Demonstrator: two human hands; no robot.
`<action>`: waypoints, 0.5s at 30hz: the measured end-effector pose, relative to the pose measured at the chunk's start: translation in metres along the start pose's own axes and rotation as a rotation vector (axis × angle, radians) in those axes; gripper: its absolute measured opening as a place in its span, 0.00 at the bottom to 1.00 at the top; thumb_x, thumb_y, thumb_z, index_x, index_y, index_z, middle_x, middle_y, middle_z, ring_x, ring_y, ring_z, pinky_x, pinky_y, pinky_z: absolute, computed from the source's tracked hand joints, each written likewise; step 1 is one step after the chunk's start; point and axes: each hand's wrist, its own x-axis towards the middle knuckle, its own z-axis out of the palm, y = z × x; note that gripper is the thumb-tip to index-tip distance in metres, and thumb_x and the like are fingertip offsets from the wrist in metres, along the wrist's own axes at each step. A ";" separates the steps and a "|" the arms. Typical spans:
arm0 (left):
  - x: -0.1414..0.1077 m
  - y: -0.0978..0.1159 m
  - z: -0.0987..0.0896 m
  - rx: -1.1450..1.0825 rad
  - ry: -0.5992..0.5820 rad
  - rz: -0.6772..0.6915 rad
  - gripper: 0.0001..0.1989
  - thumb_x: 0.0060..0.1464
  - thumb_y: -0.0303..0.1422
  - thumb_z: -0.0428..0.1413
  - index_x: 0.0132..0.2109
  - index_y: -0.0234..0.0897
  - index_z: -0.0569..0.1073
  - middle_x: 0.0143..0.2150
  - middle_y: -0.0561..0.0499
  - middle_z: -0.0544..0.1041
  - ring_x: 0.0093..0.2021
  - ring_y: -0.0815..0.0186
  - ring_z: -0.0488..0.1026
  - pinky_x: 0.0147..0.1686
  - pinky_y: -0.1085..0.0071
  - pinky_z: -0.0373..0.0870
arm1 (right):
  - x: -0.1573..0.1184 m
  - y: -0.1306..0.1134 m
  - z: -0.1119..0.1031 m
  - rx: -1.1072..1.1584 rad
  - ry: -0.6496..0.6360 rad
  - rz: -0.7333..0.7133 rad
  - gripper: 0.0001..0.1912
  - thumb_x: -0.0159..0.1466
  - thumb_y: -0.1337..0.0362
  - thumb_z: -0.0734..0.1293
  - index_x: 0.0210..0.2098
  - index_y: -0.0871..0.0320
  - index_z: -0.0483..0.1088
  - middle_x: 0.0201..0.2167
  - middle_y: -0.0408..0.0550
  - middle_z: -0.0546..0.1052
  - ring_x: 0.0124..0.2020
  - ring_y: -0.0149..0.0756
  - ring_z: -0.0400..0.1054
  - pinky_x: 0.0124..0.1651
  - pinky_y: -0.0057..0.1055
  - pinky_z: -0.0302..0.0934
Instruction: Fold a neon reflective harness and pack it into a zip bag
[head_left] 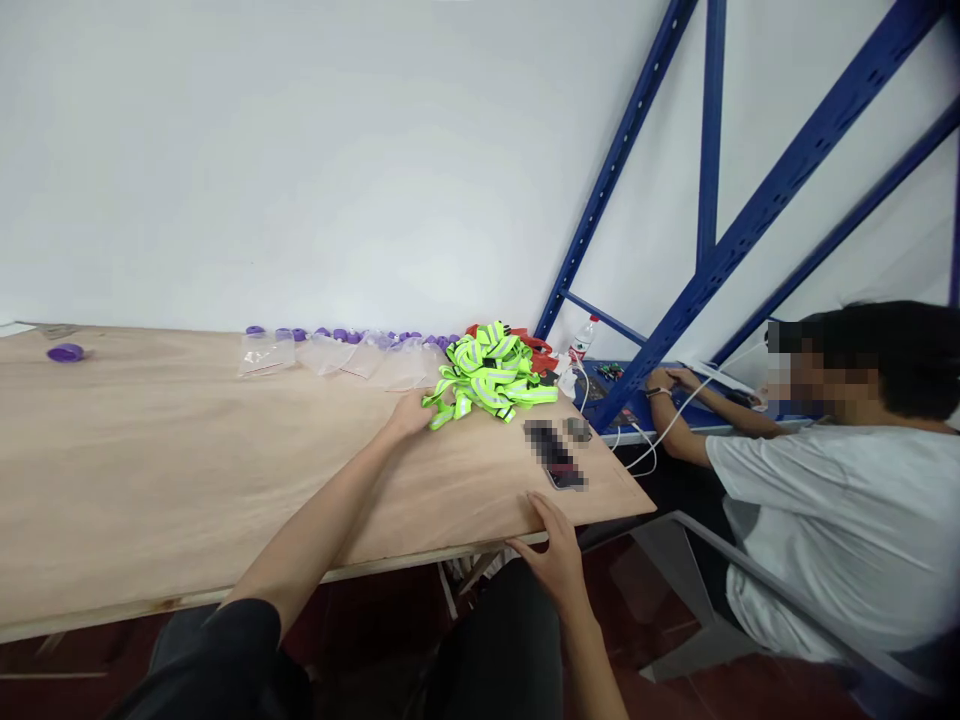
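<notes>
Handling the neon-yellow reflective straps [491, 372] well = work from the loose outer loop at the near-left side of the pile, where the L hand [409, 412] is. Pile sits near the R end of the table [187, 440], looped over itself, so a hard yank would prob. drag neighbours along or tighten a knot. Better: pinch one band flat, lift slow, free crossings one at a time. R hand [559, 555] is at the table's front edge, fingers spread apart, no strap in them; it'd help more pinning the rest of the heap. Pull away from the phone [556, 458] and the clear bags [268, 353], which lie close by.

Hard to see: L fingertips are partly hidden at the strap edge, so can't tell if they're pinched shut or just touching. Strap ends + count are lost in the tangle. Red straps [534, 345] behind are mostly covered. Purple rolls [340, 335] along the wall are small, partly behind bags, type unclear. Phone is pixelated. Co-worker's hands [664, 380] are partly blocked by the blue frame [709, 255]; item there n/a.
</notes>
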 end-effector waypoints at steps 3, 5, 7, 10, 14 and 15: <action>-0.011 0.007 -0.011 -0.113 0.057 0.000 0.15 0.55 0.34 0.56 0.47 0.32 0.76 0.40 0.46 0.79 0.42 0.58 0.75 0.45 0.63 0.71 | 0.000 0.004 0.001 -0.013 -0.003 -0.045 0.27 0.61 0.50 0.71 0.57 0.55 0.71 0.56 0.60 0.75 0.55 0.54 0.71 0.55 0.51 0.68; -0.024 0.012 -0.022 -0.206 0.090 0.003 0.16 0.54 0.36 0.53 0.46 0.31 0.76 0.35 0.48 0.78 0.36 0.60 0.75 0.38 0.66 0.71 | 0.001 0.005 -0.001 -0.019 0.001 -0.074 0.26 0.61 0.51 0.71 0.56 0.55 0.72 0.55 0.60 0.75 0.55 0.54 0.72 0.54 0.51 0.68; -0.041 0.016 -0.036 -0.304 0.117 0.013 0.17 0.54 0.38 0.51 0.46 0.32 0.75 0.32 0.50 0.77 0.32 0.63 0.73 0.31 0.71 0.70 | 0.001 0.006 -0.006 -0.008 -0.017 -0.081 0.26 0.62 0.51 0.71 0.57 0.54 0.72 0.56 0.59 0.75 0.55 0.54 0.71 0.55 0.51 0.68; -0.073 0.021 -0.063 -0.416 0.168 0.027 0.20 0.53 0.41 0.51 0.48 0.33 0.73 0.31 0.53 0.74 0.28 0.66 0.70 0.24 0.75 0.65 | 0.004 0.010 -0.016 0.037 -0.092 -0.078 0.20 0.66 0.54 0.68 0.56 0.53 0.72 0.56 0.57 0.75 0.56 0.52 0.72 0.54 0.47 0.69; -0.119 0.020 -0.102 -0.476 0.141 0.051 0.20 0.52 0.42 0.55 0.49 0.35 0.73 0.32 0.52 0.75 0.28 0.66 0.69 0.23 0.76 0.64 | 0.019 0.012 -0.019 0.026 -0.074 -0.062 0.20 0.68 0.54 0.64 0.57 0.53 0.70 0.54 0.57 0.76 0.53 0.53 0.73 0.48 0.45 0.72; -0.129 0.020 -0.111 -0.476 0.104 0.047 0.21 0.52 0.42 0.55 0.50 0.36 0.73 0.32 0.53 0.75 0.28 0.65 0.69 0.23 0.75 0.64 | 0.025 0.008 -0.014 0.012 -0.039 -0.055 0.22 0.68 0.53 0.64 0.60 0.53 0.68 0.55 0.58 0.75 0.54 0.54 0.72 0.49 0.46 0.71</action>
